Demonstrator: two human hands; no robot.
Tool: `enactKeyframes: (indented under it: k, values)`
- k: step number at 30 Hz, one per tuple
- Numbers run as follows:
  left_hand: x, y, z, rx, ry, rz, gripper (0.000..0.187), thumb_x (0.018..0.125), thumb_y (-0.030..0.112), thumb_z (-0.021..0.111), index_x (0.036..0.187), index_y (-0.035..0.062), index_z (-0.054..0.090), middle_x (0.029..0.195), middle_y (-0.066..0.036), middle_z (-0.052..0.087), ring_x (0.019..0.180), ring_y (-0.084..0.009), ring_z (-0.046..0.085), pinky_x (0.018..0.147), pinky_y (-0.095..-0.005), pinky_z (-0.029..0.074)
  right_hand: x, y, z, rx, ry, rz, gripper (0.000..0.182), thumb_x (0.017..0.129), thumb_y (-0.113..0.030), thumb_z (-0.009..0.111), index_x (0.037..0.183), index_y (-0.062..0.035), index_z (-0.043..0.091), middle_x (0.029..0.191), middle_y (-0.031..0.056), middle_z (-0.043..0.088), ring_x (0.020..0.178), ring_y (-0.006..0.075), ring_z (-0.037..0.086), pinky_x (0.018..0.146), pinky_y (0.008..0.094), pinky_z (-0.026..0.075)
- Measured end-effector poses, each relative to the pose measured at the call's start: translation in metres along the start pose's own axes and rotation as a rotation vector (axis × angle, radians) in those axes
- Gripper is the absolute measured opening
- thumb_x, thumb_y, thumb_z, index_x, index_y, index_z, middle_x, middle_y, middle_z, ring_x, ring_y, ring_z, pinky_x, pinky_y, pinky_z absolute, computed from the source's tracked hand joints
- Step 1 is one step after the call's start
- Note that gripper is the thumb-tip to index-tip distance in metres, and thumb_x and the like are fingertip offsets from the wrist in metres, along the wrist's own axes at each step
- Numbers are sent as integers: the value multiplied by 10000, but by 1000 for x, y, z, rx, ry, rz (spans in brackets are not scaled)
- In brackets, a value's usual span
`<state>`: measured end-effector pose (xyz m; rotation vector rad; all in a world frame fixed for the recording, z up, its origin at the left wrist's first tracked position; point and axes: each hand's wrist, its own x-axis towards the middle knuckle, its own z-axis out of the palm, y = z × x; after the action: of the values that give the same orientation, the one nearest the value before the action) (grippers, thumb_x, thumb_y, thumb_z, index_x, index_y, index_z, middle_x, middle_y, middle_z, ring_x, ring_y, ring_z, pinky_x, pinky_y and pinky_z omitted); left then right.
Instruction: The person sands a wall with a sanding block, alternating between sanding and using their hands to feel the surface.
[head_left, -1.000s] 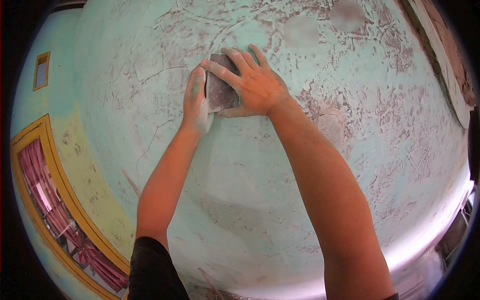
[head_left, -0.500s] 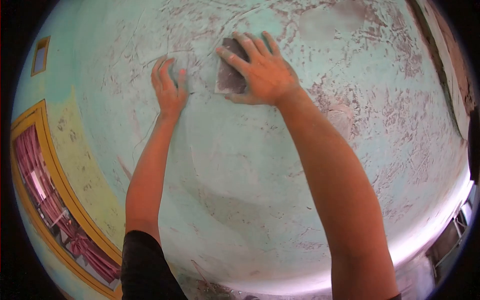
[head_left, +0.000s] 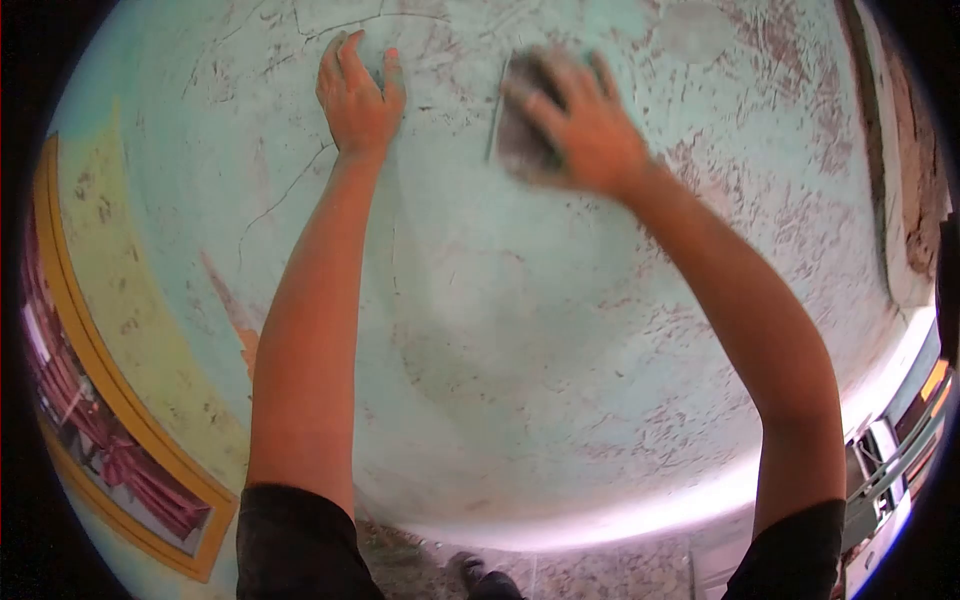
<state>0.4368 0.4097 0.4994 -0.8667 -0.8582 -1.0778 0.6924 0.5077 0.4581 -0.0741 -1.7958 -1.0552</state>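
Note:
In the head view, my right hand [head_left: 590,130] presses a dark grey sheet of sandpaper [head_left: 522,140] flat against the wall, fingers spread across it. Motion blurs the fingertips and part of the sheet. To the left, my left hand [head_left: 362,100] rests on the wall with its thumb held apart from the fingers, and nothing shows in it. Pale turquoise wall surface [head_left: 480,300] fills the view behind both hands, marked with brown patches, scratches and cracks.
A yellow-framed window [head_left: 110,390] with pink curtains stands at the left. At the right runs a broken wall edge [head_left: 885,180] with rough brown material. Below are rubble-strewn ground [head_left: 610,575], a dark shoe [head_left: 466,568] and objects at lower right.
My right hand has moved right with the sandpaper, its elbow now more bent. My view has shifted, so the window sits farther left and the ground shows more. The left hand stays on the wall.

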Motion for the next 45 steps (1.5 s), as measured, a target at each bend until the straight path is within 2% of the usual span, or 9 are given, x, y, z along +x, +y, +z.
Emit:
enactKeyframes:
  k: [5, 11, 14, 21, 24, 29, 35, 39, 45]
  values:
    - [4, 0, 0, 64, 44, 11, 453, 903, 300, 560, 1242, 22, 445, 1262, -177, 480, 1183, -353, 449, 1002, -462, 341, -12, -28, 0, 272, -221, -406, 653, 712, -530, 674, 1219, -148, 526, 1414, 183, 344, 1343, 329, 295, 1118, 567, 163]
    - [0, -1, 1, 33, 39, 9, 465, 894, 275, 571, 1256, 23, 423, 1261, -176, 481, 1183, -342, 454, 995, -457, 346, 29, -15, 4, -67, 89, 51, 763, 746, -545, 650, 1353, -148, 412, 1405, 201, 336, 1299, 356, 336, 1095, 570, 204]
    - [0, -4, 2, 53, 39, 17, 464, 890, 274, 575, 1249, 23, 420, 1250, -169, 487, 1177, -330, 460, 991, -458, 347, 11, -38, 10, 163, -150, -439, 714, 718, -524, 683, 1312, -204, 449, 1405, 165, 354, 1269, 385, 363, 1090, 548, 249]
    - [1, -2, 3, 2, 36, 14, 462, 893, 295, 566, 1246, 37, 416, 1227, -163, 494, 1154, -332, 471, 991, -459, 343, 33, 12, 0, -94, 130, 39, 735, 735, -480, 697, 1346, -219, 382, 1383, 158, 360, 1306, 349, 330, 1111, 519, 231]
    - [1, -2, 3, 4, 34, -3, 463, 897, 303, 561, 1249, 40, 413, 1215, -163, 500, 1140, -341, 476, 988, -458, 346, 20, 1, -14, 70, -272, -534, 679, 729, -475, 709, 1307, -218, 461, 1395, 167, 357, 1288, 347, 360, 1100, 520, 247]
    - [1, -4, 4, -36, 49, -12, 462, 896, 305, 563, 1251, 50, 415, 1202, -165, 506, 1121, -355, 484, 981, -459, 354, 31, 56, -15, 11, 142, 85, 819, 682, -474, 756, 1349, -156, 401, 1371, 172, 366, 1222, 376, 410, 1030, 504, 342]
    - [5, -5, 3, -17, 33, -58, 449, 891, 287, 571, 1244, 55, 419, 1210, -156, 512, 1113, -352, 495, 971, -457, 365, 27, 43, -31, -12, -243, -553, 849, 662, -444, 778, 1378, -198, 395, 1440, 157, 299, 1238, 374, 398, 1054, 495, 334]
    - [0, -3, 1, -16, 17, -74, 438, 880, 261, 578, 1230, 49, 423, 1222, -146, 510, 1125, -334, 490, 977, -446, 365, 37, 54, -16, 41, 209, 157, 873, 684, -498, 741, 1406, -207, 345, 1417, 171, 330, 1275, 374, 350, 1092, 539, 250]
    - [5, -1, -2, -22, 5, -107, 424, 869, 244, 581, 1211, 46, 428, 1228, -140, 505, 1138, -321, 480, 982, -439, 360, 37, 35, -21, 228, -295, -535, 781, 684, -455, 757, 1345, -196, 431, 1441, 168, 315, 1321, 358, 319, 1091, 538, 274]
